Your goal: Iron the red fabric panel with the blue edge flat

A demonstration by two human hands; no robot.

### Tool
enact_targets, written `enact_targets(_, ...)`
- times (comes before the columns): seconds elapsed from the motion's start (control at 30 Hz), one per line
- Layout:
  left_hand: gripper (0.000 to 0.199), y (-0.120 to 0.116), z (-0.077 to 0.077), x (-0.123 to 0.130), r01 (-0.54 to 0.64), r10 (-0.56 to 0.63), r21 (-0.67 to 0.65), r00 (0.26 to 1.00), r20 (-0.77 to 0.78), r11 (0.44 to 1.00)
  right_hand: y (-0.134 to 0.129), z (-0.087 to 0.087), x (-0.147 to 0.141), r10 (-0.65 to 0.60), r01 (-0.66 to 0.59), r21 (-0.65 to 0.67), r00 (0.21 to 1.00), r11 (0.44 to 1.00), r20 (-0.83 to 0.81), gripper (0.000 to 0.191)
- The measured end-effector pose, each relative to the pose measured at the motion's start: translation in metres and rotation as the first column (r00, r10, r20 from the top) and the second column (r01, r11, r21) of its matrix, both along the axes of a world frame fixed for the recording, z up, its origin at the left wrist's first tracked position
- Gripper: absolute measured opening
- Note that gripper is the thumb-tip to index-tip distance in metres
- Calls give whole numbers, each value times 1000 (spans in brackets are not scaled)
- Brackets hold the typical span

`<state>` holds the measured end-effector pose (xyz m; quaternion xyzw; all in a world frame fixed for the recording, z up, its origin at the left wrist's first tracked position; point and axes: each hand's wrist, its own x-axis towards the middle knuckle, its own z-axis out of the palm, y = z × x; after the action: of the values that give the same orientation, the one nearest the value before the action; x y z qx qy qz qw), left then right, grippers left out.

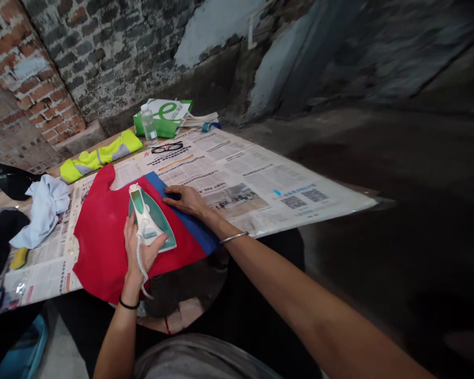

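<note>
The newspaper's (237, 179) columns are too small to read, and its QR codes (300, 196) are too fine to make out. The left hand (142, 252) covers part of the steam iron (150, 218), whose soleplate is out of sight against the red cloth (102, 237). A dark garment (2, 242) is cut off by the left edge (its shape can't be told), and a plastic bottle (148, 123) hides part of the green bag (168, 126). The right side of the view blurs into dark streaks.
</note>
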<state>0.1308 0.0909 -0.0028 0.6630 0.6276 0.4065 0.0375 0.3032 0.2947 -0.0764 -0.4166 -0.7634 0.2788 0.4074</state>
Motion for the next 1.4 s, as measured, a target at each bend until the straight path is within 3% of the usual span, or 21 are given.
enact_targets(0.13,58,-25,-2,0,-23,23,-4,998,-55,1000,1,1,-1,-9,9,6,1000,1000,-2,29)
enact_targets(0.3,78,-67,-12,-2,17,-6,79,990,-141,997,0,1,-1,-4,4,14,1000,1000,-11,31)
enact_targets(0.4,83,-80,-17,-3,46,-30,102,988,-148,994,-1,2,-1,-4,4,10,1000,1000,-11,33)
enact_targets(0.57,83,-71,-19,-5,40,-31,76,992,-121,996,-1,0,0,8,-8,4,1000,1000,4,33)
enact_targets(0.87,72,-7,-8,-8,27,-28,-27,1000,-10,999,1,-4,0,5,-5,-26,1000,1000,6,34)
enact_targets(1.0,71,9,-2,-7,5,-4,-58,1000,23,998,0,-2,0,-1,1,-20,1000,1000,10,33)
enact_targets(1.17,64,-1,-4,-7,-2,3,-43,1000,15,999,0,0,-1,-13,13,-13,1000,1000,19,32)
enact_targets(1.4,74,-58,-13,-10,-18,16,-30,998,-56,999,-1,4,-2,1,-1,-2,1000,1000,-10,30)
